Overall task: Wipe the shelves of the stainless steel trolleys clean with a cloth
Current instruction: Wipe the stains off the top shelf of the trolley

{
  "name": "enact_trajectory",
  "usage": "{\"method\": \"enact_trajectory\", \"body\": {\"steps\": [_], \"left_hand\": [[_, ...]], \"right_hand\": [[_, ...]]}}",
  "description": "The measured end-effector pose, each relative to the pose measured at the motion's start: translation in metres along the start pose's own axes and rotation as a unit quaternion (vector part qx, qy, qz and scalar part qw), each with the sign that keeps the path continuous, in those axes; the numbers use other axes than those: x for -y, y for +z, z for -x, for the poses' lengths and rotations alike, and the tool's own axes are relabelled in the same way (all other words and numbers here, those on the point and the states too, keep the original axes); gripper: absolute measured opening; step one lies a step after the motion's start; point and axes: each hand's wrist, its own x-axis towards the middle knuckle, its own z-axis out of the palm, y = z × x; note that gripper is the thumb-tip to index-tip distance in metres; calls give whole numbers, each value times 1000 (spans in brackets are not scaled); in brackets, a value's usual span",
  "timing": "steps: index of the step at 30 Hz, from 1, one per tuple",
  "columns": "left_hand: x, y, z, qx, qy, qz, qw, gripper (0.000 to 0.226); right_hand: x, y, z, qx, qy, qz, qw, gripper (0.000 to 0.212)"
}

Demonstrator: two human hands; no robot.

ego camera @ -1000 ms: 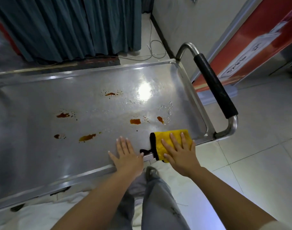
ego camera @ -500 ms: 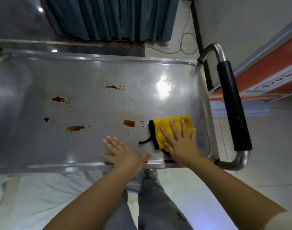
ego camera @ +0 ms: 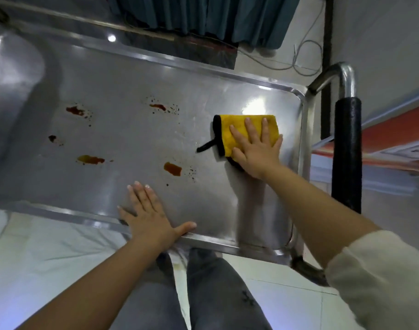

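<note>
Seen from above: right hand (ego camera: 256,148) pressed flat, fingers straight and spread, on a folded yellow cloth (ego camera: 237,129) with black edging and a black loop, lying on the top shelf (ego camera: 132,134) of a stainless steel trolley, toward its right end and just short of the raised rim. Left hand (ego camera: 149,215) laid open, palm down, on the near edge of the same shelf, fingers extended onto the metal, thumb along the rim, holding nothing. Reddish-brown stains (ego camera: 172,168) scattered over the shelf to the left of the cloth, well apart from one another, several ringed by small dark specks; nearest one between the two hands. Bright glare of a light on the metal just beyond the cloth. Curved steel handle with a black grip (ego camera: 346,151) at the trolley's right end. Grey trouser legs (ego camera: 218,291) below the shelf edge, over pale floor tiles. Teal curtain (ego camera: 227,17) and loose cable (ego camera: 306,58) on the floor beyond the far rim.
</note>
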Motion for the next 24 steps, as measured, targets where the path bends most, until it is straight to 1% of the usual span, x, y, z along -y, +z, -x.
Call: {"method": "enact_trajectory", "body": {"steps": [5, 7, 10, 14, 18, 21, 24], "left_hand": [[0, 2, 0, -14, -7, -17, 1000, 144], [-1, 3, -2, -20, -10, -21, 1000, 144], [-2, 3, -2, -24, -13, -21, 999, 144], [-1, 4, -1, -35, -9, -28, 999, 143], [0, 3, 0, -40, 5, -16, 999, 143], [2, 4, 0, -42, 12, -4, 999, 142], [5, 5, 0, -48, 24, 4, 999, 141]], "right_hand": [[-17, -38, -84, -2, 40, -29, 999, 58], [-22, -45, -99, -2, 48, -31, 998, 57], [-21, -45, -94, -13, 52, -30, 998, 57], [-21, -34, -55, -26, 91, -50, 994, 58], [-18, -9, 17, -38, 158, -48, 986, 57], [2, 21, 77, -36, 167, -35, 985, 58], [34, 49, 128, -25, 149, -32, 988, 61]]}}
